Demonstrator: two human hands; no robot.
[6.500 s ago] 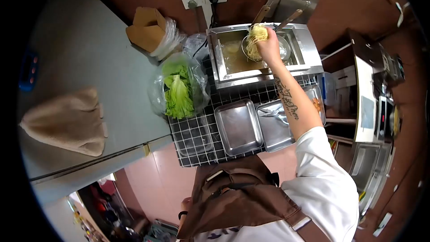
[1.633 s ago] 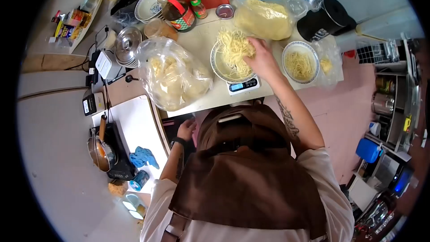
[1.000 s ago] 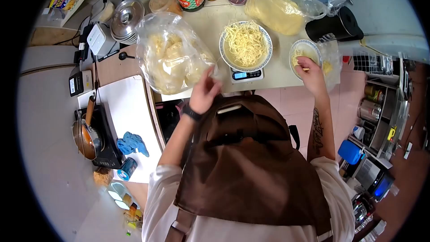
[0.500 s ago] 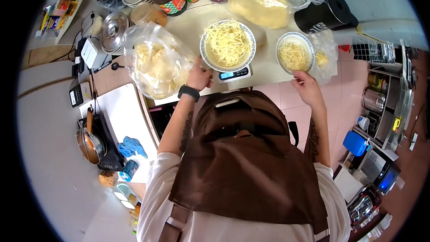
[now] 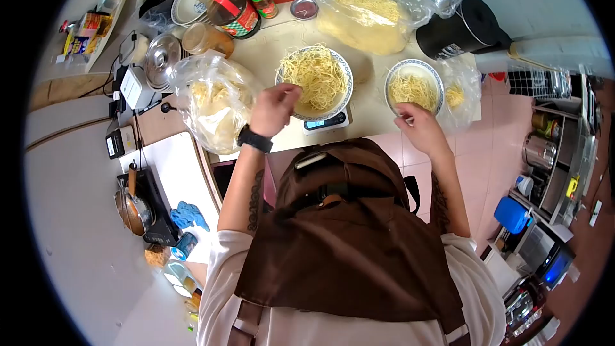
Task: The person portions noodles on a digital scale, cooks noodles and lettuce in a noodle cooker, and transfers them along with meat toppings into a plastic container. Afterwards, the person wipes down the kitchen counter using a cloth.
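Note:
A white bowl with a blue patterned rim point(image 5: 350, 87) holds thin yellow noodles point(image 5: 315, 77) and rests on a digital kitchen scale point(image 5: 328, 122). My left hand point(image 5: 274, 109), wearing a dark wristband, hovers at its left rim with fingers curled together; whether anything is between them is hidden. To the right is a smaller patterned bowl point(image 5: 440, 83) with fewer noodles point(image 5: 413, 91). My right hand point(image 5: 421, 128) is at its lower rim, thumb and fingers slightly apart, nothing visible in them. Left of my left hand lies a clear plastic bag of pale dough-like pieces or noodles point(image 5: 214, 106).
Behind the bowls lies another bag of noodles point(image 5: 365, 19). A black jug point(image 5: 461, 29) stands at the back right. Sauce bottles point(image 5: 234, 16), a jar point(image 5: 208, 40) and a pot lid point(image 5: 164, 61) crowd the left. A small noodle bag point(image 5: 456, 96) hangs near the table's right edge.
My left hand has risen from beside the scale to the larger bowl's left rim, its fingers curling. The right hand has shifted slightly inward over the smaller bowl's rim. The view has tilted slightly.

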